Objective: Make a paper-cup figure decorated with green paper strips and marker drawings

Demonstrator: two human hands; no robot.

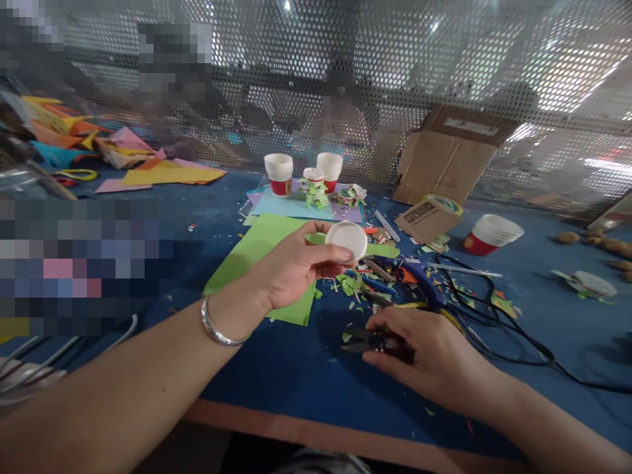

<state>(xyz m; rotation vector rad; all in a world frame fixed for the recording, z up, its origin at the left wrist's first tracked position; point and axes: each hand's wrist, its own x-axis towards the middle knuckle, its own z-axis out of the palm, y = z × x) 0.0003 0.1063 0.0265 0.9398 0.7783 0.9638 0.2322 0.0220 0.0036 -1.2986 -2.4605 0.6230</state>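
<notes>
My left hand [301, 266], with a silver bangle at the wrist, is closed on a round white paper cup bottom [348, 240]. A green paper strip [382, 250] sticks out behind the disc on its right side. Low over the blue table, my right hand [419, 342] is wrapped round a pair of scissors [363, 342]. Their dark blades stand apart, pointing left, and the handles are mostly hidden by my fingers. A small green scrap lies by the blades. Under and behind my left hand lies a green paper sheet [257, 257].
Paper cup stacks [280, 174] and small paper turtles [315, 187] stand at the back. Paper scraps, a blue glue gun [427, 283] and its black cable [518, 339] lie centre right. Further right are another cup stack [494, 234] and a cardboard box [444, 158]; coloured paper [172, 172] is at left.
</notes>
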